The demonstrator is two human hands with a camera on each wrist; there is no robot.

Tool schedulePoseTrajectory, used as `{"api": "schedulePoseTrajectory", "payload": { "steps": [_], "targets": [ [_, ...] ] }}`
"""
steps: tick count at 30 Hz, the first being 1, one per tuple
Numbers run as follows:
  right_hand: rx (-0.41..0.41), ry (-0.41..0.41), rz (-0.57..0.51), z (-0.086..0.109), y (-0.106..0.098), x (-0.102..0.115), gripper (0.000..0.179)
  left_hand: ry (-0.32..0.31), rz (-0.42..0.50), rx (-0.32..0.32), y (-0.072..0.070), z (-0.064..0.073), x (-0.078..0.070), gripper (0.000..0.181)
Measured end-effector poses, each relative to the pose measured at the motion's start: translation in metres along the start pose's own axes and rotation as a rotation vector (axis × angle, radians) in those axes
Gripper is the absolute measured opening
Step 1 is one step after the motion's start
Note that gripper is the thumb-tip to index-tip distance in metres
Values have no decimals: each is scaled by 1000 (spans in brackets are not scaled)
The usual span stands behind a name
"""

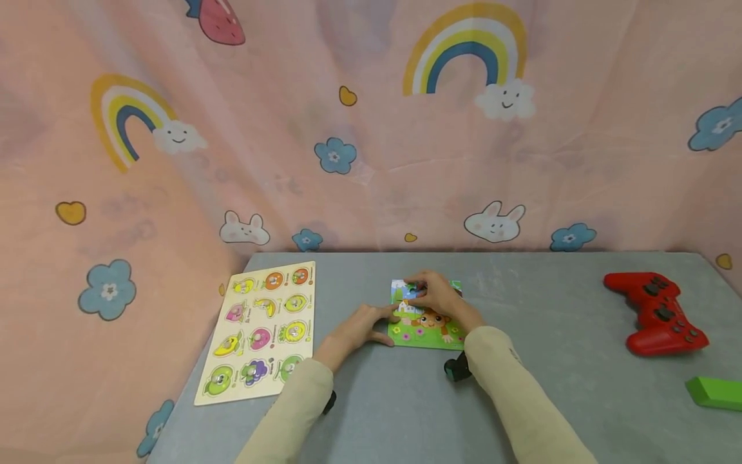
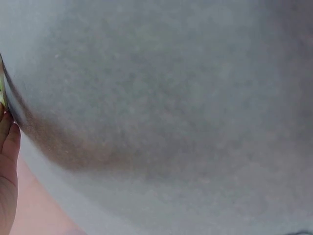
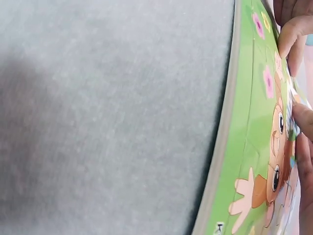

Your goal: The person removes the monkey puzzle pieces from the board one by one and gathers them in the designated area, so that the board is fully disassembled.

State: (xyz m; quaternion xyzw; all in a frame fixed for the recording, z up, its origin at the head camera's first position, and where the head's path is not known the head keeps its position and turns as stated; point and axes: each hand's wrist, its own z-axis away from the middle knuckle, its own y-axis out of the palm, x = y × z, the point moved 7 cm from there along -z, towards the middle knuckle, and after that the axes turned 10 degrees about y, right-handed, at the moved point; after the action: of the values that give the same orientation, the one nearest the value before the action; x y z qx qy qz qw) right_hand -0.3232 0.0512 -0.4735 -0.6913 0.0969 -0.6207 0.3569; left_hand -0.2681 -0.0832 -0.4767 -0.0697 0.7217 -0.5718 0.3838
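A small jigsaw puzzle with a cartoon monkey, flowers and a green border lies flat on the grey table. My left hand rests against the puzzle's left edge, fingers extended and thumb by the lower corner; the left wrist view catches only some fingers at its border. Over the upper part of the picture, my right hand pinches a small puzzle piece between thumb and fingers, mostly covered by them. In the right wrist view the monkey's face appears at a steep angle beside the fingertips.
To the left lies a wooden fruit peg board with several knobbed pieces. A red game controller and a green block are at the right. A pink printed curtain hangs behind the table.
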Motion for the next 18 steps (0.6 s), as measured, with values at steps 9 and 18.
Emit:
{"api": "schedulePoseTrajectory", "payload": {
  "steps": [9, 18],
  "targets": [
    [-12, 62, -309, 7, -3, -19, 38, 7, -14, 11, 2, 2, 0, 50],
    [7, 150, -463, 8, -11, -34, 42, -20, 24, 4, -1, 3, -3, 50]
  ]
}}
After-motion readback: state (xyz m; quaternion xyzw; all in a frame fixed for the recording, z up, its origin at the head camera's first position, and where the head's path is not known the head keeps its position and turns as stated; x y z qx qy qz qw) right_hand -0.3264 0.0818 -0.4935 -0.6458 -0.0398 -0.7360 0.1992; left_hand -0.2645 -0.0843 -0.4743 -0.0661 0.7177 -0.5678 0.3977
